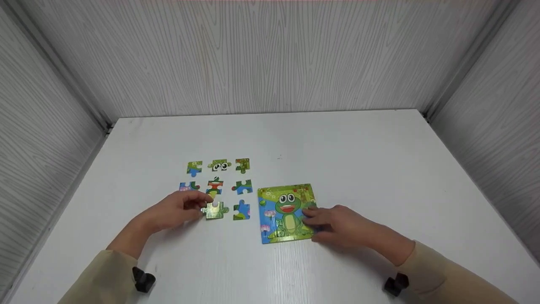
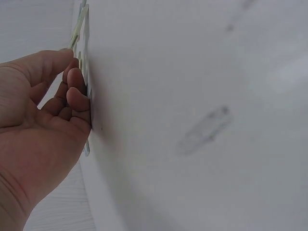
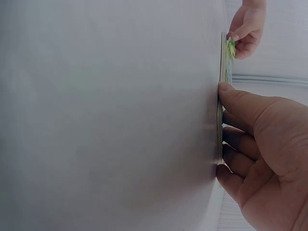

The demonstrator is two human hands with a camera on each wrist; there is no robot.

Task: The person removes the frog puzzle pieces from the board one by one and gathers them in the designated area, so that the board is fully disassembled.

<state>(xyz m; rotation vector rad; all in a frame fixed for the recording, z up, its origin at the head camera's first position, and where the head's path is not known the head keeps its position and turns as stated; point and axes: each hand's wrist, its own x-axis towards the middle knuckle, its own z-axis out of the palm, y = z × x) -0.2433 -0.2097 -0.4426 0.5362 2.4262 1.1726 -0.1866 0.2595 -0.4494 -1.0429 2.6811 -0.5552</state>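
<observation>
My left hand (image 1: 179,209) pinches a green jigsaw piece (image 1: 216,212) with a notch in its top edge. In the left wrist view, this piece (image 2: 78,30) stands tilted between thumb and fingers, seen nearly edge-on. To the right lies a square frog puzzle board (image 1: 270,202), whose picture shows a green frog with big eyes among pink flowers. My right hand (image 1: 341,226) holds the board at its right side, thumb near the lower corner and fingers over the picture. The right wrist view shows the board's thin edge (image 3: 222,62) against the thumb.
Loose jigsaw pieces lie in rough rows left of the board: an eyes piece (image 1: 220,165), a red-mouth piece (image 1: 214,185), a blue corner piece (image 1: 242,211) and several others. White table (image 1: 350,156) surrounds them. Pale wood-grain panels (image 1: 270,59) rise behind and at both sides.
</observation>
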